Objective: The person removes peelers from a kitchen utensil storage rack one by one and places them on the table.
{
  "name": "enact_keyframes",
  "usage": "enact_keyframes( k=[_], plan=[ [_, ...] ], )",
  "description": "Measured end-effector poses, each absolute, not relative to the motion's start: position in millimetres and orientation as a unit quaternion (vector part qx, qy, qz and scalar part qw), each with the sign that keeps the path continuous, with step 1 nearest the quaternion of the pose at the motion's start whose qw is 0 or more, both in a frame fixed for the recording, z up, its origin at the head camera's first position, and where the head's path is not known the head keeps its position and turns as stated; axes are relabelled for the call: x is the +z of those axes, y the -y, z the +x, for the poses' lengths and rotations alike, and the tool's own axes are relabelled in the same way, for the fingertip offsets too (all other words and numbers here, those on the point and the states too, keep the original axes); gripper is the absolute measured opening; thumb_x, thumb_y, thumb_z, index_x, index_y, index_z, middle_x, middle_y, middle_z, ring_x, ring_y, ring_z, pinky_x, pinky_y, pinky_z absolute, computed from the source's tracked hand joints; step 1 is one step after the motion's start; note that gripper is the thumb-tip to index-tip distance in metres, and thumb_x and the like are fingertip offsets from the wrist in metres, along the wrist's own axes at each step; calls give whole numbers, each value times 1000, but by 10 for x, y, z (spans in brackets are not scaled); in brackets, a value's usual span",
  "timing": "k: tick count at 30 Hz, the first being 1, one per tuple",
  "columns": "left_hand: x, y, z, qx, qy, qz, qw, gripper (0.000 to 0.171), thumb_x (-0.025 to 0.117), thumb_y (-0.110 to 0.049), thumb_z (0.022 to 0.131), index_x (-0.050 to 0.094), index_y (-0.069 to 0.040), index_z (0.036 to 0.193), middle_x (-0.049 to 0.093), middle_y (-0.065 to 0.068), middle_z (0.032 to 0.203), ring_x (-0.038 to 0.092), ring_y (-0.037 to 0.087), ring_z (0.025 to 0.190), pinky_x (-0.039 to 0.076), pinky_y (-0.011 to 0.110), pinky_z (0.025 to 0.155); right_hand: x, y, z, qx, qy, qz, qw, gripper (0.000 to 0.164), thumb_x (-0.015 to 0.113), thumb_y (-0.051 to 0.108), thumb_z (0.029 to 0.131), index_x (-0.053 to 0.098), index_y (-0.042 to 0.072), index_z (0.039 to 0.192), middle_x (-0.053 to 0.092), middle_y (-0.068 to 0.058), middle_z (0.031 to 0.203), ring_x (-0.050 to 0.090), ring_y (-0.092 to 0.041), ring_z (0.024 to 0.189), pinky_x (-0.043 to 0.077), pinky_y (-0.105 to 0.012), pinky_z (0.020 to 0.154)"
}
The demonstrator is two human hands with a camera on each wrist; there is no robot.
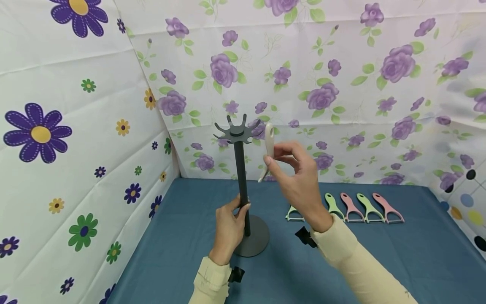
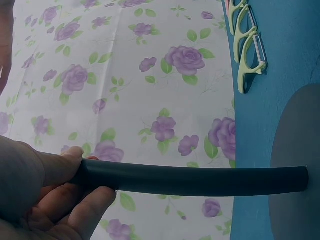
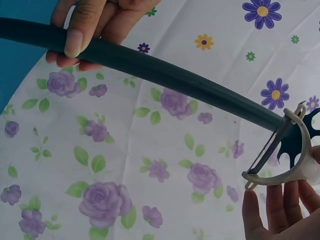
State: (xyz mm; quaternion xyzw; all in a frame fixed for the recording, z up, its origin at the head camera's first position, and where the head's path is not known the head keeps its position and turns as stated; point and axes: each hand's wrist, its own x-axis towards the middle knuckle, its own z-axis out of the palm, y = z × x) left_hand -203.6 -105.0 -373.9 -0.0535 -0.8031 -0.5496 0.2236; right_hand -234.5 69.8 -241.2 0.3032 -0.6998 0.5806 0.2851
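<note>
A dark grey utensil stand rises from a round base [image 1: 255, 242] on the table, topped by a ring of upturned hooks [image 1: 237, 131]. Around its pole [image 1: 241, 169] the left hand [image 1: 230, 226] curls, gripping it below the middle with thumb and fingers. Just right of the hooks, the right hand [image 1: 298, 177] pinches a white peeler [image 1: 269, 137], held upright with its handle hole at the top. In the right wrist view the peeler's blade [image 3: 267, 152] and curved white frame show in front of the hook ring; the peeler appears apart from the hooks in the head view.
To the right on the blue tablecloth [image 1: 379, 261] lies a row of peelers: a green peeler [image 1: 295, 213] partly behind the right hand, then a green peeler [image 1: 334, 205], a pink peeler [image 1: 351, 207], a green peeler [image 1: 369, 207] and a pink peeler [image 1: 387, 207]. Flowered cloth hangs behind and at left.
</note>
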Motion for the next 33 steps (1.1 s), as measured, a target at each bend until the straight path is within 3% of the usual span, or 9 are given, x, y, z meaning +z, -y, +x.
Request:
enact_keyframes(
  k=[13,29,33],
  plan=[
    [-3739,1050,-2029,-544,806,-55,225,30,66,-14,100,71,-13,129,76,11,117,73,28,112,63,38,88,-2585,-961,-2357,549,732,256,311,25,76,9,93,70,5,116,68,-7,105,64,-12,91,58,-22,88],
    [-3724,1046,-2019,-543,808,-46,223,28,67,-14,99,73,-14,127,77,9,114,73,26,111,63,39,89,-2830,-1117,-2326,496,782,200,321,22,81,17,89,71,7,105,69,-5,90,64,-14,81,56,-16,72],
    [-3719,1046,-2025,-543,808,-48,223,29,68,-13,99,72,-14,127,77,9,114,73,26,110,62,38,89,-2907,-1148,-2326,478,797,188,317,24,82,20,89,71,6,105,68,-5,88,64,-14,78,58,-19,69]
  ],
)
